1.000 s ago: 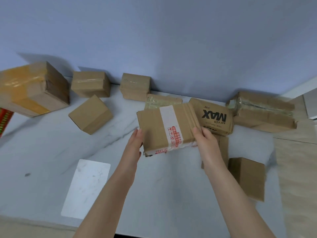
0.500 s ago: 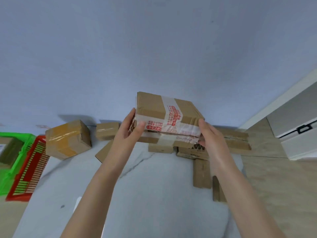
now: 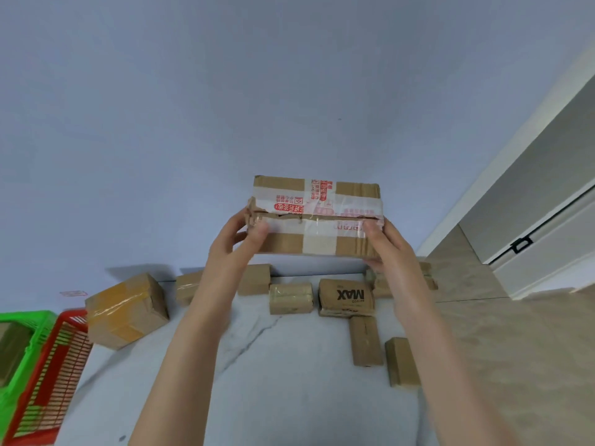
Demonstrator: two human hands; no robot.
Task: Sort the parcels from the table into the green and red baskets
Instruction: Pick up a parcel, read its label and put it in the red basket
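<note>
A brown cardboard parcel [image 3: 317,217] with white tape and red print is held up high above the table, its torn taped edge facing me. My left hand [image 3: 236,239] grips its left end, thumb on the front. My right hand [image 3: 386,246] grips its right end the same way. The green basket [image 3: 19,342] stands at the far left with a brown parcel inside. The red basket [image 3: 48,375] sits just right of it.
Several parcels lie on the white marble table [image 3: 273,381]: a large yellow-taped box [image 3: 125,310] at the left, a box printed MAX [image 3: 347,297], small boxes [image 3: 367,341] at the right. A white door [image 3: 541,201] stands at the right over tan floor.
Both hands have lifted the taped parcel from the table up in front of the wall and tipped it so its edge faces me. The view has tilted up and the baskets came into sight.
</note>
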